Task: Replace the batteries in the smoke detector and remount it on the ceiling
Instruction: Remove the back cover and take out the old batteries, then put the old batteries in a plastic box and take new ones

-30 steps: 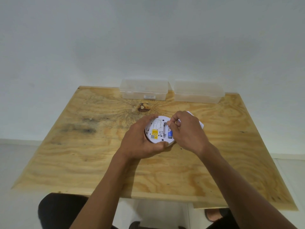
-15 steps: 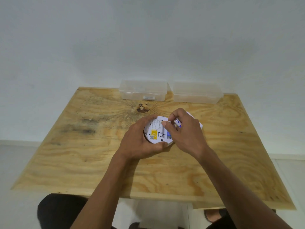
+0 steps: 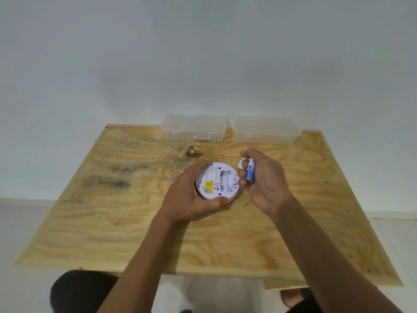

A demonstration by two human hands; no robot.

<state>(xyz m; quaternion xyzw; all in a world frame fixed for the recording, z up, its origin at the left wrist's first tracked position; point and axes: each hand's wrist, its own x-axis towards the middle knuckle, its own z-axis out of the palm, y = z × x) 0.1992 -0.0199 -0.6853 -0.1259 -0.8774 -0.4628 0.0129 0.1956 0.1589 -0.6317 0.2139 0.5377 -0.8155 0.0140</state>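
Smoke detector (image 3: 216, 181) lies on its face near the middle of the wooden tabletop (image 3: 112, 222), with its open back up. It looks like a light, hard plastic disc, smooth on the rim, so it could slide; the best place to hold it is around the edge, and that is what the left hand (image 3: 191, 199) does, fingers and thumb curled round the rim. The two battery slots (image 3: 226, 180) in the back now look empty. Just to the right, the right hand (image 3: 264, 184) is lifted a little off the detector and its grip is closed on blue batteries (image 3: 251, 171), which are small, hard and round, so they could roll if dropped. Behind that hand a white round piece (image 3: 242, 164) lies on the wood; I think it is the mounting plate. A moment ago the right hand's fingers were down in the slots and a blue battery still sat there; now it is out. At the far edge stand two clear plastic boxes (image 3: 195, 127), the second one (image 3: 266, 132) to the right.
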